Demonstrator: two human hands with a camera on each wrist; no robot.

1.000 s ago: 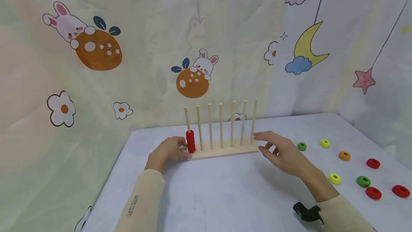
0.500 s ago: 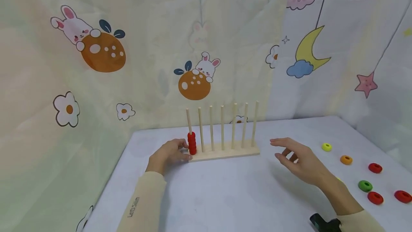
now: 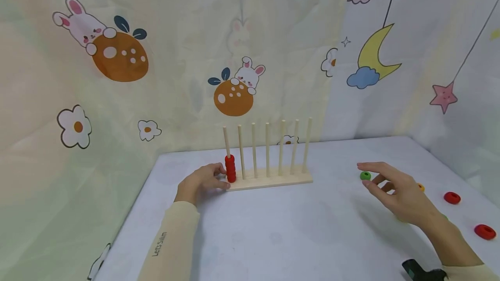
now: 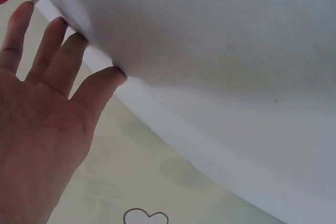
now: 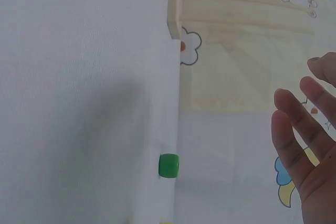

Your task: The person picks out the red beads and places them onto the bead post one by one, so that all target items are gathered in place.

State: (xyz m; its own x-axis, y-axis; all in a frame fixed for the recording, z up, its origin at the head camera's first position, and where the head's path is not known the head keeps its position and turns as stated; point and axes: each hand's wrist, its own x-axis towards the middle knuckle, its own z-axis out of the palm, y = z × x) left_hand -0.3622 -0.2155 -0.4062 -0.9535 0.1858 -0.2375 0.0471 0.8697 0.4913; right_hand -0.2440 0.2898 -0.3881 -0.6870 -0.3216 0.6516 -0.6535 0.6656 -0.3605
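Observation:
A wooden peg rack (image 3: 269,181) with several upright pegs stands near the back of the table. Several red beads (image 3: 230,169) are stacked on its leftmost peg. My left hand (image 3: 198,181) holds the rack's left end, thumb at the front edge and a finger behind; in the left wrist view its other fingertips rest on the white surface. My right hand (image 3: 402,194) hovers over the table's right side, thumb and fingers apart with nothing between them. A green bead (image 3: 365,175) shows by its fingertips in the head view; the right wrist view has the bead (image 5: 168,166) apart from the hand.
To the right lie a red bead (image 3: 452,197), another red bead (image 3: 485,232) and an orange bead (image 3: 421,187) partly behind my right hand. A black device (image 3: 423,271) sits at my right wrist. Printed cloth (image 3: 187,77) hangs behind the white table (image 3: 281,237).
My right hand has moved rightward from the rack's right end to the green bead, covering some of the loose beads. My left hand has stayed at the rack's left end.

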